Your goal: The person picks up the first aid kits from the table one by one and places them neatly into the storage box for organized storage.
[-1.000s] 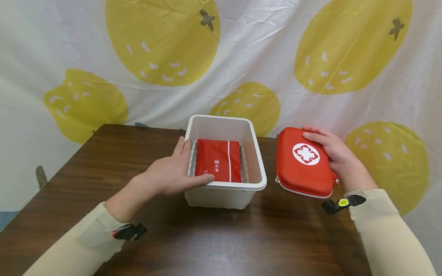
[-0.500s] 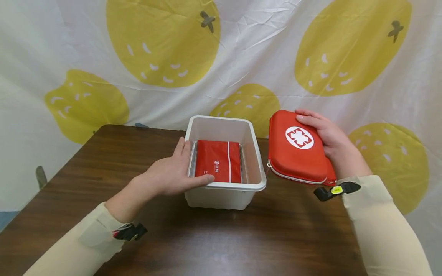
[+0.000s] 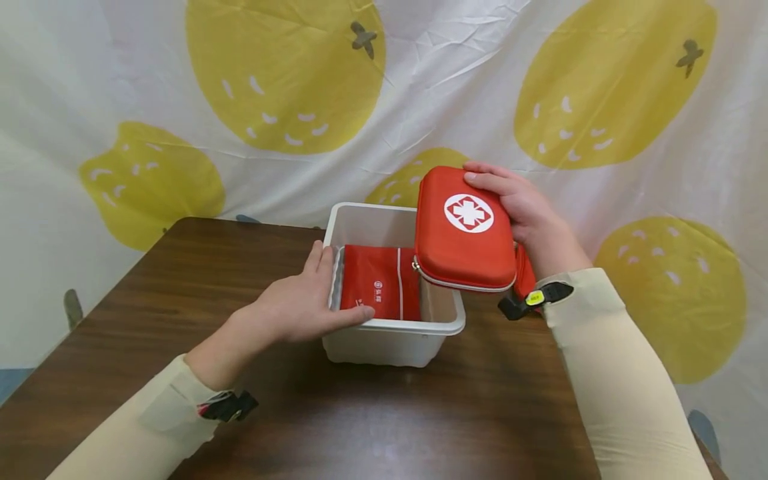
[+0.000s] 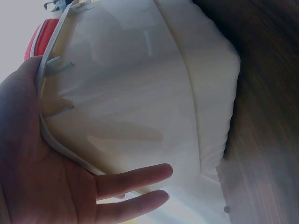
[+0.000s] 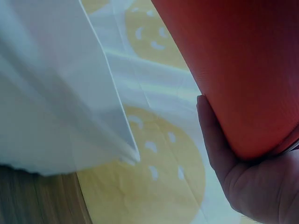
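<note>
Red case (image 3: 465, 253) with a white cross badge is up in the air on the right, tilted a bit, and from the head view it covers the far right part of a white tub (image 3: 384, 348). Right hand (image 3: 522, 210) has it gripped by the far right edge, thumb on top; the right wrist cam shows a gap between case and tub. Left hand (image 3: 297, 303) is spread wide, fingers pretty straight, resting at the tub's near left corner with the thumb along the near rim. Inside the tub there's a flat red pouch (image 3: 375, 287) with a white stripe and some small white print. Tub sits on a dark wood tabletop (image 3: 384, 427), and a white cloth (image 3: 447, 80) with big yellow fruit hangs along the far side. Both wrists have black straps (image 3: 229, 407) over pale sleeves (image 3: 612, 360).
</note>
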Tool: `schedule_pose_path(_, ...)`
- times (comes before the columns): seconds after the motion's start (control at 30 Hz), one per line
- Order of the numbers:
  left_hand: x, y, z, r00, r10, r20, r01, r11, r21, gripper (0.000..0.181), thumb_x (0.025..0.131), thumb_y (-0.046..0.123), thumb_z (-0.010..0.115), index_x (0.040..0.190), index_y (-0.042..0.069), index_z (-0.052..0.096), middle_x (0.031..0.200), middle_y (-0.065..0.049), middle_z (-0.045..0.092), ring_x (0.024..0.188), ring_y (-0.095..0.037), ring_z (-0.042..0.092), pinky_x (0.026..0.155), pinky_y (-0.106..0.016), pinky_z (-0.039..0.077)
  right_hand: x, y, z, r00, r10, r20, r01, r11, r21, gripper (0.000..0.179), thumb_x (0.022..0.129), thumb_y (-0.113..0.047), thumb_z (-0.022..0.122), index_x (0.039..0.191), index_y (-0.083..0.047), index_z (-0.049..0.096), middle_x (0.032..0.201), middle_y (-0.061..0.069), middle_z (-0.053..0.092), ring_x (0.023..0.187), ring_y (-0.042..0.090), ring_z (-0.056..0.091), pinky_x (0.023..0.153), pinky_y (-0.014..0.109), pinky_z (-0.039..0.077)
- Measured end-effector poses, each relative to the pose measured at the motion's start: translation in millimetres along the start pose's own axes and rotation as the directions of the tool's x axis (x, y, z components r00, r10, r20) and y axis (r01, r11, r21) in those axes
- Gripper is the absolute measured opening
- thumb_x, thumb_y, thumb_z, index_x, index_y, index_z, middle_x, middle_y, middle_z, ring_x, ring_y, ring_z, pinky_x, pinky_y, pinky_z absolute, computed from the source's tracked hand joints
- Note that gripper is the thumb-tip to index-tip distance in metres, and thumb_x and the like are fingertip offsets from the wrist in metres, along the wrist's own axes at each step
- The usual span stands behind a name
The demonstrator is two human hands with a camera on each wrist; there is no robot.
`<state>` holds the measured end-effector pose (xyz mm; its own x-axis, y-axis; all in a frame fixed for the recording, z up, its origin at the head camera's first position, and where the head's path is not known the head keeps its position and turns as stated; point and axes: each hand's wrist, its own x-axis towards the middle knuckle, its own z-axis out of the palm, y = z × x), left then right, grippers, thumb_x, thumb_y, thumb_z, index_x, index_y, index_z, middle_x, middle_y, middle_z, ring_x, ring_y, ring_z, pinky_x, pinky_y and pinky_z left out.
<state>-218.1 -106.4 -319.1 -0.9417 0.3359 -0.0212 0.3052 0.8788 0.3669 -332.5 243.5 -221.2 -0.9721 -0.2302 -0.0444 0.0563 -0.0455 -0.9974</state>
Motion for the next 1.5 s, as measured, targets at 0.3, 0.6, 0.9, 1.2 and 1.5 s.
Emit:
schedule_pose_path(0.3, -1.4, 3.9, 1.1, 1.0, -0.015, -0.009, 0.015, 1.0, 0.005, 0.13, 0.089, 0.084, 0.06, 0.175, 0.0, 0.009, 0.185, -0.022, 0.005, 0.125, -0.043, 0.071, 0.093, -0.053, 0.063, 22.2, -6.4, 33.0, 1.0, -0.024, 0.016, 0.024, 1.0, 0.018, 0.038, 0.108, -0.022, 0.07, 0.146, -0.023, 0.065, 0.102, 0.0, 0.077, 0.076, 0.014, 0.075, 0.071, 0.026, 0.064)
schedule_pose_path(0.6, -2.3, 7.7, 1.8, 1.0, -0.021, -0.001, 0.021, 1.0, 0.008, 0.132, 0.089, 0.085, 0.059, 0.175, 0.0, 0.007, 0.185, -0.023, 0.003, 0.125, -0.044, 0.071, 0.094, -0.054, 0.063, 36.7, -3.7, 46.0, 0.999, -0.044, -0.019, 0.045, 0.998, 0.042, 0.044, 0.107, -0.022, 0.072, 0.15, -0.021, 0.065, 0.101, -0.001, 0.078, 0.077, 0.013, 0.075, 0.072, 0.025, 0.063)
schedule_pose_path(0.9, -6.0, 6.9, -0.3, 1.0, -0.014, 0.005, 0.014, 1.0, 0.009, 0.133, 0.089, 0.086, 0.059, 0.175, -0.001, 0.007, 0.185, -0.023, 0.002, 0.127, -0.045, 0.07, 0.095, -0.055, 0.063, 46.7, -1.4, 59.9, 0.998, -0.056, -0.021, 0.057, 0.997, 0.05, 0.053, 0.106, -0.021, 0.073, 0.157, -0.017, 0.06, 0.104, -0.001, 0.078, 0.079, 0.013, 0.075, 0.073, 0.025, 0.063)
schedule_pose_path(1.2, -8.2, 6.8, 1.2, 1.0, -0.013, 0.007, 0.013, 1.0, 0.015, 0.134, 0.09, 0.088, 0.056, 0.175, -0.002, 0.006, 0.185, -0.024, 0.0, 0.128, -0.045, 0.071, 0.098, -0.055, 0.062, 56.4, 5.5, 76.8, 0.998, -0.057, -0.019, 0.058, 0.998, 0.022, 0.049, 0.107, -0.02, 0.07, 0.155, -0.017, 0.062, 0.107, 0.0, 0.076, 0.081, 0.014, 0.073, 0.074, 0.025, 0.062)
schedule_pose_path(1.5, -8.9, 7.7, -0.7, 1.0, -0.005, 0.012, 0.005, 1.0, 0.016, 0.136, 0.089, 0.091, 0.055, 0.175, -0.003, 0.006, 0.184, -0.025, 0.001, 0.125, -0.044, 0.073, 0.095, -0.055, 0.062, 66.8, 29.9, 84.0, 0.999, -0.039, 0.003, 0.039, 0.999, 0.005, 0.035, 0.106, -0.018, 0.072, 0.14, -0.02, 0.072, 0.102, 0.0, 0.076, 0.08, 0.014, 0.072, 0.073, 0.025, 0.061)
